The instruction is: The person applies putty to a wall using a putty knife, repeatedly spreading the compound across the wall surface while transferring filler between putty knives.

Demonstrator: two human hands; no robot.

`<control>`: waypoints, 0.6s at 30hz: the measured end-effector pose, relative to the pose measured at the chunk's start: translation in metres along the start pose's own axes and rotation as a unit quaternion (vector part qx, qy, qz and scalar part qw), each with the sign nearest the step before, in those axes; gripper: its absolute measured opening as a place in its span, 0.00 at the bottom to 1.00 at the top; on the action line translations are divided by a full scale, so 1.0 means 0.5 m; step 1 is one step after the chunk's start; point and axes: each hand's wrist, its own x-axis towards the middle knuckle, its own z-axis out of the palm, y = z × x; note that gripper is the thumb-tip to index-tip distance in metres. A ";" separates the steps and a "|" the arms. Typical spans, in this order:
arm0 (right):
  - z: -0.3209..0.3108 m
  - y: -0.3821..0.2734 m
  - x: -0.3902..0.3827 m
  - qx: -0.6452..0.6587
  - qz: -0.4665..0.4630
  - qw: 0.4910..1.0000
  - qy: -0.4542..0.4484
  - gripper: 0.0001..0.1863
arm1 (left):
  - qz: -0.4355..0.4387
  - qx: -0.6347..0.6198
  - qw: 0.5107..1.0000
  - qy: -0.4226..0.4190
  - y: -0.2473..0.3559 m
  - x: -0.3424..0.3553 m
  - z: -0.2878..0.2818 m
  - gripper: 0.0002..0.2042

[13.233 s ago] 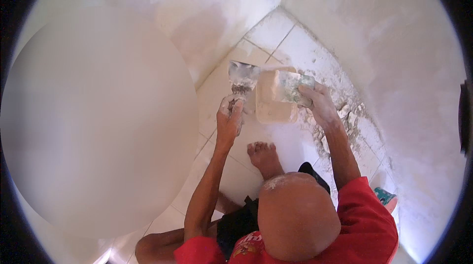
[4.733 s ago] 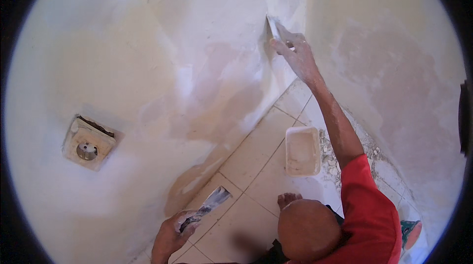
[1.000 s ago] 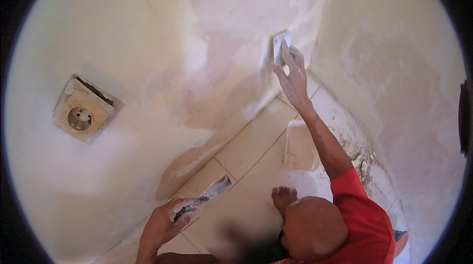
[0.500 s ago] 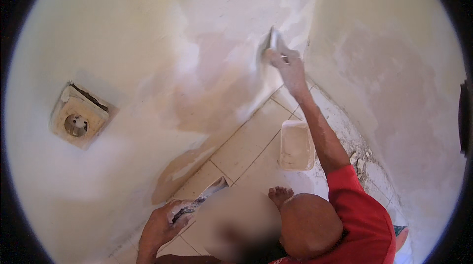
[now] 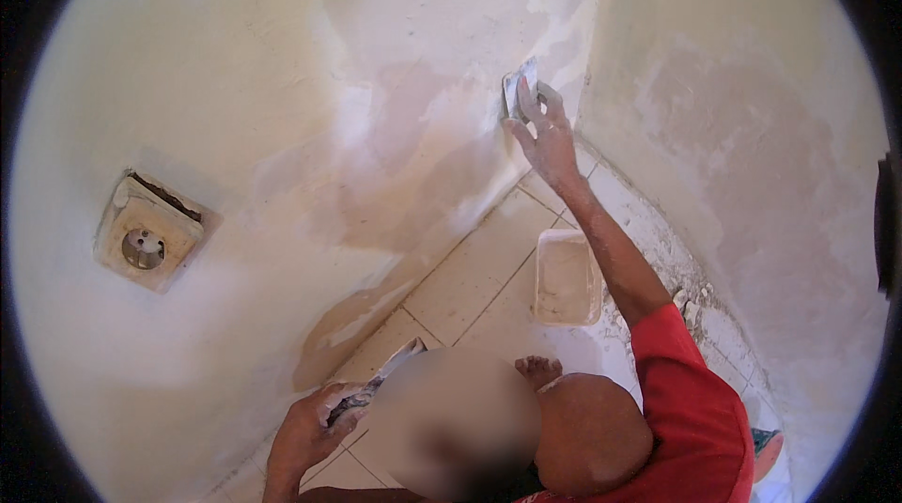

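Note:
My right hand [image 5: 552,146] reaches out to the wall [image 5: 432,24] near the corner. Its fingers are closed on a flat metal filling blade [image 5: 520,94], pressed to or very close against the patched plaster. At the lower left, my left hand [image 5: 305,433] is wrapped round the smeared handle of a putty knife [image 5: 402,358]. That knife's blade points up and to the right, above the tiled floor, and is partly hidden by a blurred patch. Whitish filler coats the fingers of both hands.
A shallow pale rectangular tub [image 5: 567,289] with filler residue stands on the tiles near my bare foot [image 5: 538,371]. Plaster rubble [image 5: 692,308] lies along the right wall's base. A loosened wall socket [image 5: 147,238] juts from the left wall. A dark object [image 5: 885,226] shows at the far right.
My right hand has turned the filling blade so that its flat face shows, and the hand has shifted slightly lower. The left hand keeps nearly the same place, with the putty knife tilted a little.

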 end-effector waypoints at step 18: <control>-0.012 -0.141 -0.072 0.000 0.149 0.980 -0.135 0.38 | -0.001 -0.002 1.000 0.000 -0.009 0.003 0.008 0.18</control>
